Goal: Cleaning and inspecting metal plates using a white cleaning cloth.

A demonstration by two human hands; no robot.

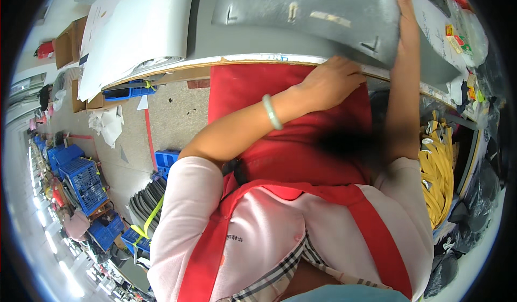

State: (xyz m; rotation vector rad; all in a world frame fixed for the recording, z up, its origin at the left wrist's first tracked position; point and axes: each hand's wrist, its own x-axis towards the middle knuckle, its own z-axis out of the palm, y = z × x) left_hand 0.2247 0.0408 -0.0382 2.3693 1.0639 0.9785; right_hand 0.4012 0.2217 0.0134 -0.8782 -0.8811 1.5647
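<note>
A stiff grey panel (307,5) with small cut slots and a strip of tan tape is tilted over the worktable, its near right corner raised toward me. My right hand (405,5) grips its right edge, fingers reaching up along the side. Below the near edge, at the table's front, my left hand (339,81) is closed with its fingers curled in. Whatever the left fingers hold is hidden. A larger dark grey sheet (258,44) lies flat underneath the panel.
A thick stack of white sheets (140,22) overhangs the table's left front. Yellow strips (437,172) hang at my right beside black plastic bags (479,194). Blue crates (83,181) and dark grey stacked pieces (145,202) stand at left. White scrap (107,124) lies on the floor.
</note>
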